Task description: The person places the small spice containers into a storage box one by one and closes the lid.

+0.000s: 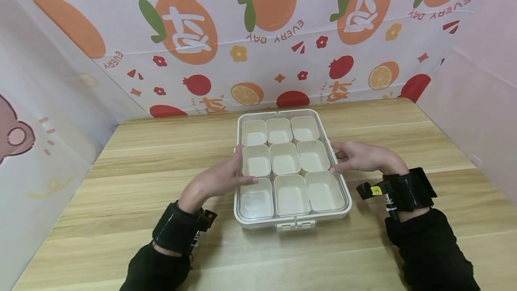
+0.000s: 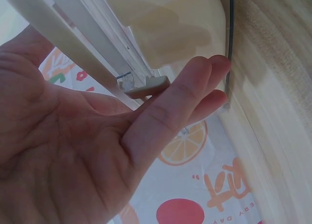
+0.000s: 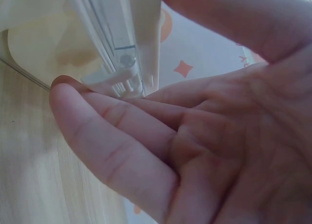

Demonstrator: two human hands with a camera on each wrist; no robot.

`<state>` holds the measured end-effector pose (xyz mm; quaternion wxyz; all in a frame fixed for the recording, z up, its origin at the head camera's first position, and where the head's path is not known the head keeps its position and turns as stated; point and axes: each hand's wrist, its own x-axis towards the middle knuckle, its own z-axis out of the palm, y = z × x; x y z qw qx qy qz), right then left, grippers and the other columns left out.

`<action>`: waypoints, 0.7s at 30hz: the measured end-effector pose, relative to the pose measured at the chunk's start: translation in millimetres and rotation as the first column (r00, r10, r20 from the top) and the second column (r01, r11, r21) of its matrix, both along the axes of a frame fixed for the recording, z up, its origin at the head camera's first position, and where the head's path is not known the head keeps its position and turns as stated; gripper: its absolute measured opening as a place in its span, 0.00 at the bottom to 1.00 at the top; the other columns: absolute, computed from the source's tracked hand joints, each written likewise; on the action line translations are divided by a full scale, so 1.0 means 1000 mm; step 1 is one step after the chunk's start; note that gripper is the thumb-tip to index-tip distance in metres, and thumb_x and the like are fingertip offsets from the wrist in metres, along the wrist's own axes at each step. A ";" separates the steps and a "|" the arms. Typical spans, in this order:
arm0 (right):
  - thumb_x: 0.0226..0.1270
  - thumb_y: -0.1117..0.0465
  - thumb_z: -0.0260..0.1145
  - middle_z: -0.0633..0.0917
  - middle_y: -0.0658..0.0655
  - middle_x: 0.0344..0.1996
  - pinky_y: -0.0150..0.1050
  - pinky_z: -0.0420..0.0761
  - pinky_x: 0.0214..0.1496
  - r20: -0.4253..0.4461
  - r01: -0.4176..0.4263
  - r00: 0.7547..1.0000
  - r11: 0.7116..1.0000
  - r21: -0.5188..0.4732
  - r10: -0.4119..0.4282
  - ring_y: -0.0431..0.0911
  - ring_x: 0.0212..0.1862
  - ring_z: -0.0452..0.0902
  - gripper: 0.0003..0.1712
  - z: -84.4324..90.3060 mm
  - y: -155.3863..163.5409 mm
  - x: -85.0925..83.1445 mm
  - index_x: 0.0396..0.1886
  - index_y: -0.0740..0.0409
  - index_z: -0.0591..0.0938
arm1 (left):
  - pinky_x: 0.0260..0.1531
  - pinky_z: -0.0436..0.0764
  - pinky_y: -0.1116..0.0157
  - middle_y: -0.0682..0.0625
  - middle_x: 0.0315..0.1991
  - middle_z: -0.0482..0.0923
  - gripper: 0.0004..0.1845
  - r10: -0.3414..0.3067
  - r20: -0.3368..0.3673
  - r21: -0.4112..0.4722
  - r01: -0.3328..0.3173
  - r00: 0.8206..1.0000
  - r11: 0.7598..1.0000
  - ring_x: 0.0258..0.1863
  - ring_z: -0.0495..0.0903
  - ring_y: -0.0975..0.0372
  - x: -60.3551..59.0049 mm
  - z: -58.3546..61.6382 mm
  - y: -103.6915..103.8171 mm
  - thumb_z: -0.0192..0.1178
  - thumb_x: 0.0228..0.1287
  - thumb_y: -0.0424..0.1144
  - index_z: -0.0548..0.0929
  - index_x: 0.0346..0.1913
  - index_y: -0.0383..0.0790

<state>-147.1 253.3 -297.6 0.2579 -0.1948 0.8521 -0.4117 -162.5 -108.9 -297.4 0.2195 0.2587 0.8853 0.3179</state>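
A cream storage box (image 1: 258, 224) with a clear lid (image 1: 278, 112) lies on the wooden table; several square cups (image 1: 285, 158) show through the lid. My left hand (image 1: 216, 178) holds its left side, thumb over the lid and fingers down the outer wall. In the left wrist view those fingers lie against the box beside a small side latch (image 2: 155, 86). From the right, my right hand (image 1: 359, 156) holds the opposite side with its thumb at the lid's rim. Its fingers touch the wall by another side latch (image 3: 109, 82) in the right wrist view.
The wooden table (image 1: 161, 147) extends around the box. Behind it hangs a white cloth (image 1: 258, 62) printed with fruit, and pale cloths stand at both sides. A double front clasp (image 1: 296, 226) faces me. Black straps with small cameras circle both wrists.
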 end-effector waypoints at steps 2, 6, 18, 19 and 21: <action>0.70 0.64 0.68 0.81 0.71 0.57 0.52 0.78 0.60 0.004 0.006 1.000 1.000 -0.003 -0.006 0.63 0.61 0.77 0.48 -0.001 0.000 0.000 0.75 0.81 0.50 | 0.69 0.60 0.45 0.32 0.78 0.45 0.57 0.005 0.004 -0.006 -0.005 1.000 1.000 0.74 0.58 0.44 0.000 0.000 0.000 0.65 0.70 0.48 0.31 0.80 0.34; 0.69 0.63 0.68 0.82 0.70 0.56 0.52 0.78 0.59 0.004 0.005 1.000 1.000 -0.004 -0.005 0.62 0.60 0.78 0.48 -0.001 0.001 0.001 0.75 0.80 0.51 | 0.70 0.60 0.45 0.34 0.79 0.42 0.58 0.019 0.019 -0.051 -0.018 1.000 0.999 0.75 0.56 0.45 0.001 0.001 0.000 0.64 0.70 0.50 0.30 0.80 0.34; 0.76 0.56 0.62 0.65 0.78 0.70 0.58 0.67 0.68 -0.079 0.065 0.995 0.994 0.083 -0.058 0.68 0.70 0.63 0.50 0.005 0.000 0.007 0.76 0.81 0.43 | 0.72 0.51 0.45 0.34 0.80 0.35 0.52 -0.019 -0.073 -0.151 0.008 0.997 0.988 0.78 0.43 0.42 0.007 0.008 -0.007 0.52 0.76 0.58 0.33 0.79 0.30; 0.78 0.52 0.59 0.58 0.78 0.73 0.60 0.61 0.71 -0.116 0.107 0.989 0.987 0.117 -0.093 0.69 0.73 0.57 0.50 0.008 0.000 0.009 0.76 0.79 0.41 | 0.73 0.48 0.44 0.34 0.80 0.33 0.51 -0.029 -0.120 -0.178 0.007 0.992 0.984 0.78 0.40 0.41 0.008 0.011 -0.009 0.49 0.77 0.60 0.34 0.79 0.30; 0.81 0.45 0.52 0.46 0.77 0.77 0.62 0.50 0.74 -0.219 0.214 0.961 0.957 0.195 -0.170 0.69 0.77 0.44 0.50 0.015 0.001 0.013 0.77 0.76 0.38 | 0.73 0.43 0.41 0.35 0.80 0.32 0.49 -0.036 -0.232 -0.228 -0.019 0.972 0.973 0.78 0.35 0.39 0.012 0.018 -0.013 0.43 0.77 0.64 0.36 0.80 0.33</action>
